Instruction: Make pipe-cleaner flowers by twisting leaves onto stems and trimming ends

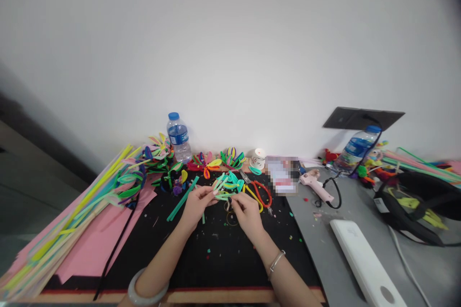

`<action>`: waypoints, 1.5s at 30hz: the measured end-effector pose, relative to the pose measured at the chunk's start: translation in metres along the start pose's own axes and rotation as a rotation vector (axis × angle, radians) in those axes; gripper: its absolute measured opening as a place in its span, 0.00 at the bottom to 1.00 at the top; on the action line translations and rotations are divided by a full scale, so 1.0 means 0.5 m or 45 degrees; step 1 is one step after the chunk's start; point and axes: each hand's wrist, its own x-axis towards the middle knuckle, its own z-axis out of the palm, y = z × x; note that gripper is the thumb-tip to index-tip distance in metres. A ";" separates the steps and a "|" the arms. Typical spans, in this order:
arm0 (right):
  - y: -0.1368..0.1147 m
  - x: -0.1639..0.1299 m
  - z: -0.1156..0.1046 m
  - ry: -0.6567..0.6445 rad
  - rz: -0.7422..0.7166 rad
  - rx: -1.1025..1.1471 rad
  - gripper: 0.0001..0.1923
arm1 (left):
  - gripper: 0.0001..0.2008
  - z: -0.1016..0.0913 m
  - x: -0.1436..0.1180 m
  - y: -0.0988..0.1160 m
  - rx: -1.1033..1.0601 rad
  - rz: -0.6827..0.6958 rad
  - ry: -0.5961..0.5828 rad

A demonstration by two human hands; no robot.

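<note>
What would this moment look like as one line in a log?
left hand: pinching green loops | right hand: pinching same loops | surface: black mat | nearby: scissors, glue gun, water bottle

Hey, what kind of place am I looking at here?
Probably a craft worktable against a plain wall: bundles of coloured pipe cleaners lie at the left, a pink glue gun and scissors sit nearby, and both hands work a green pipe-cleaner piece.

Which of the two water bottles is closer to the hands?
The upright water bottle at the back of the black mat, left of centre. The other bottle leans far off to the right on the grey table, beside cables.
</note>
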 end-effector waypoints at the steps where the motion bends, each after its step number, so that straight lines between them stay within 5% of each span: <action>1: 0.000 0.001 -0.001 0.041 0.015 0.007 0.09 | 0.13 0.001 -0.001 0.000 0.024 -0.001 -0.020; 8: 0.016 0.003 -0.004 0.170 0.167 0.055 0.04 | 0.13 0.005 -0.004 0.005 0.125 -0.028 -0.084; 30: 0.015 0.007 -0.019 0.118 -0.061 -0.260 0.11 | 0.10 0.005 -0.017 0.023 0.191 -0.060 -0.258; 45: 0.024 0.010 -0.018 0.101 0.043 -0.135 0.11 | 0.10 -0.005 -0.015 0.022 0.218 -0.039 -0.296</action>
